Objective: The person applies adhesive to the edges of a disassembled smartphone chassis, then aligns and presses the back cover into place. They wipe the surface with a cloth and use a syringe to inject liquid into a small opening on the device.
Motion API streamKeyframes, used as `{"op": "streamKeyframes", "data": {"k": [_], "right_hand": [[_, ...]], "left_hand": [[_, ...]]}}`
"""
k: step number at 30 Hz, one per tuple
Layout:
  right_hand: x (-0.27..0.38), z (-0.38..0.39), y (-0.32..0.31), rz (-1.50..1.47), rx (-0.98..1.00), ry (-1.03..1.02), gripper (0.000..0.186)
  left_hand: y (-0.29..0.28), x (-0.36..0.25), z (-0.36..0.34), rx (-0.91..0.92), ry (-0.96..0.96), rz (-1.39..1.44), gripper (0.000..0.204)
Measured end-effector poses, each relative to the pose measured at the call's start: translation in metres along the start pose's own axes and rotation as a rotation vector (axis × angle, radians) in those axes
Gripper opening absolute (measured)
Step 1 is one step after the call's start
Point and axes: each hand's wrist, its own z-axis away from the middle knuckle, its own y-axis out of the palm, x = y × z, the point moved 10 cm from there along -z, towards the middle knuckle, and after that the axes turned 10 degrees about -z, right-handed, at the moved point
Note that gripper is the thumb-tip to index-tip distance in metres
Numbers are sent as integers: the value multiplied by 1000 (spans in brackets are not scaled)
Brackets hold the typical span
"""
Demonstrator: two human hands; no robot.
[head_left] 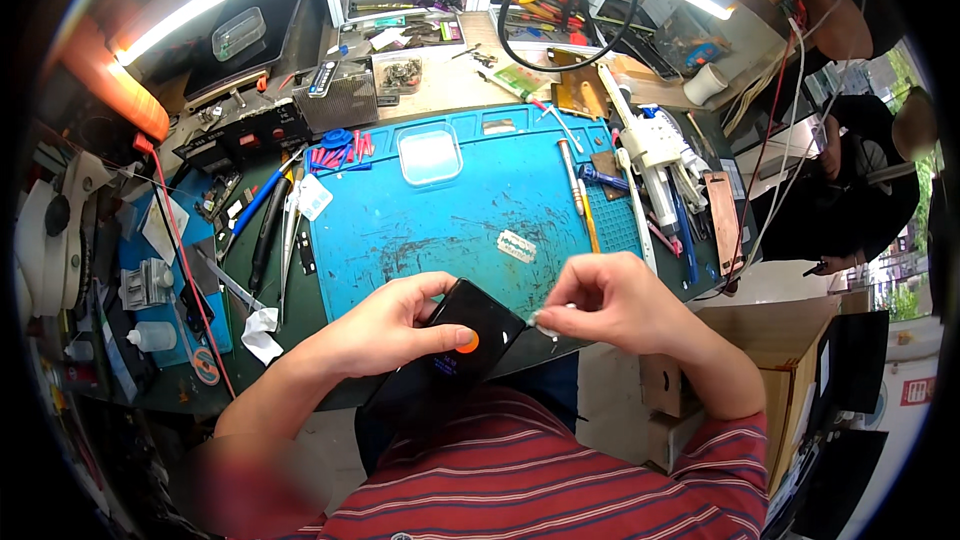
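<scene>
My left hand (405, 330) holds a black phone (470, 370) tilted at the bench's front edge, its thumb beside an orange round mark on the dark face. At the phone's upper right corner, my right hand (600, 305) has its fingers pinched on something small and pale that I cannot make out. Beneath my hands lies a blue work mat (390, 230), marked with dark scuffs. A razor blade (516, 246) rests on the mat above the phone, and a clear plastic box (429, 153) lies farther back.
Tweezers and pens (265, 225) lie left of the mat; screwdrivers (570, 180) and white tools (655, 180) crowd its right. A power supply (235, 135) and trays line the back. Cables hang at right, near another person (850, 190) in dark clothing. Cardboard boxes (740, 325) stand below.
</scene>
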Motion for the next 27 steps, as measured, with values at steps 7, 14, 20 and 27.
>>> {"op": "streamKeyframes", "data": {"k": [7, 14, 20, 27], "right_hand": [[5, -18, 12, 236, -11, -61, 24], [31, 21, -69, 358, -320, -244, 11], [41, 38, -97, 1110, -956, -344, 11], [25, -29, -15, 781, -408, -457, 23]], "left_hand": [[2, -6, 0, -8, 42, 68, 43], [0, -1, 0, 4, 19, 39, 44], [1, -4, 1, 20, 30, 81, 47], [5, -6, 2, 85, 36, 141, 48]]}}
